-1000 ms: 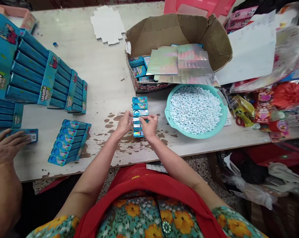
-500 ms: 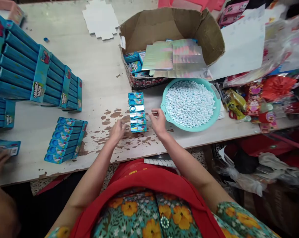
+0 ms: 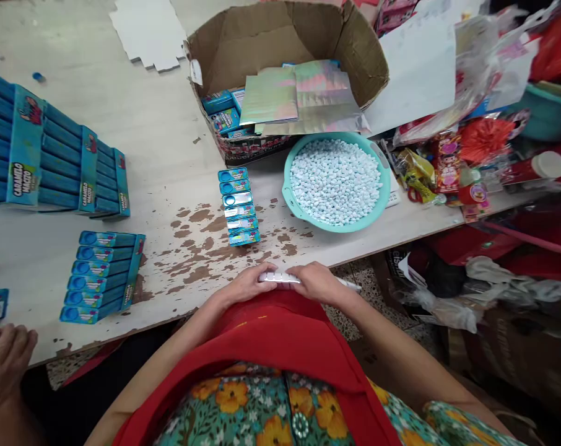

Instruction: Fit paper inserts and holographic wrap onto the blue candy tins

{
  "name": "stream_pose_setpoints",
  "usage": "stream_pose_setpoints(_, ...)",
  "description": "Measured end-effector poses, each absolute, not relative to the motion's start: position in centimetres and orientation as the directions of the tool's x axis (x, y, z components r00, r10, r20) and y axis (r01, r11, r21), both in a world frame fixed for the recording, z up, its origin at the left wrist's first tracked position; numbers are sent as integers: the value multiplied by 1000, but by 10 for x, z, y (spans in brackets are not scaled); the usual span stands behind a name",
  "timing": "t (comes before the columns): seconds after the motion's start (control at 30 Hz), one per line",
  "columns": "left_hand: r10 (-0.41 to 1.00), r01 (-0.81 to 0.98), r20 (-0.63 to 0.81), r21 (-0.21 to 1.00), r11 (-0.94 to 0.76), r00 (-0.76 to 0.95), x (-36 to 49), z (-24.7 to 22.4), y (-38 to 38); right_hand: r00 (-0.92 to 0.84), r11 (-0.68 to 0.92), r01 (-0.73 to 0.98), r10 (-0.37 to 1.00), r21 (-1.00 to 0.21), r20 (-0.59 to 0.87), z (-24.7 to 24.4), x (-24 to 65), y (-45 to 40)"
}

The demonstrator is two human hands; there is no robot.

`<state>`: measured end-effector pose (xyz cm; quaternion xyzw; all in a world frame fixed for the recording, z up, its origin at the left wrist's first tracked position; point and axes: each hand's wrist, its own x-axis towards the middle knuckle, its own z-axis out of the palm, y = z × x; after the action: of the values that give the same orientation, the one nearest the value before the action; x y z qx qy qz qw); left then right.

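Observation:
At the table's front edge, against the red apron, my left hand [image 3: 247, 284] and my right hand [image 3: 316, 282] are both closed on a long white segmented strip [image 3: 280, 278]. The left pinches its left end. The right grips it farther along, and its far end pokes out past that hand. What the strip is I cannot make out. Beyond my hands, a column of small blue candy boxes [image 3: 239, 210] stands on the table, their printed ends facing up. To the right of it sits a turquoise basin [image 3: 287, 198] full of small pale candies [image 3: 336, 179].
Behind the basin is a cardboard box [image 3: 262, 37] holding blue boxes and shiny sheets [image 3: 271, 99]. On the left stand a blue display pack [image 3: 89, 272] and larger stacked packs [image 3: 27, 148]. A co-worker's hand [image 3: 6, 353] rests at lower left. Wrappers and bags crowd the right.
Both my hands have left the sides of the blue box column, come back toward my body and taken hold of the white strip. The view has shifted; the co-worker's hand is off the blue pack.

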<state>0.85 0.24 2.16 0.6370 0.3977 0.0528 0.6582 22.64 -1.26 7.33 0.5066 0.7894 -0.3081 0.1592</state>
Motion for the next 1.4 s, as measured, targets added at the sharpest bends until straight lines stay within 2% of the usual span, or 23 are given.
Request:
stream_pose_setpoints(0.1, 675, 418, -448, 881, 222, 586, 6, 14, 5, -388, 312, 922, 762, -231, -519, 67, 226, 7)
stream_pose_setpoints(0.2, 717, 382, -508, 855, 352, 477, 7, 2, 7, -369, 299, 929, 786, -218, -496, 55, 227, 19)
stream_pose_setpoints(0.3, 633, 255, -646, 758, 601, 427, 8, -7, 9, -342, 286, 936, 880, -207, -331, 42, 216, 18)
stream_pose_setpoints(0.37, 617, 171, -670, 722, 670, 412, 8, -8, 11, -352, 305, 924, 914, -229, -203, 37, 201, 10)
stream_pose_setpoints(0.5, 696, 143, -617, 777, 613, 368, 10, -4, 12, -404, 352, 894, 900, -276, -163, 26, 173, -14)
stream_pose_setpoints(0.6, 701, 169, -641, 764, 623, 312, 11, -5, 13, -482, 433, 859, 864, -274, -146, 13, 170, -32)
stream_pose_setpoints(0.7, 695, 191, -651, 757, 625, 306, 11, -7, 14, -552, 499, 802, 830, -328, -85, 6, 179, -41)
stream_pose_setpoints(0.83, 730, 251, -589, 808, 533, 346, 9, -8, 16, -499, 455, 799, 867, -394, -11, 11, 183, -33)
stream_pose_setpoints(0.93, 751, 280, -547, 836, 471, 369, 10, -8, 16, -465, 431, 828, 885, -359, -9, 12, 179, -25)
stream_pose_setpoints(1.03, 745, 241, -573, 820, 519, 341, 10, -9, 15, -503, 474, 814, 864, -335, -1, 4, 177, -25)
stream_pose_setpoints(1.2, 721, 206, -629, 777, 595, 289, 11, -12, 15, -540, 517, 759, 839, -395, 60, -1, 183, -33)
stream_pose_setpoints(1.3, 741, 244, -601, 799, 550, 299, 10, -12, 17, -521, 486, 773, 853, -408, 28, 5, 183, -29)
stream_pose_setpoints(1.4, 757, 249, -569, 822, 512, 322, 10, -11, 17, -481, 438, 829, 875, -348, -44, 6, 179, -25)
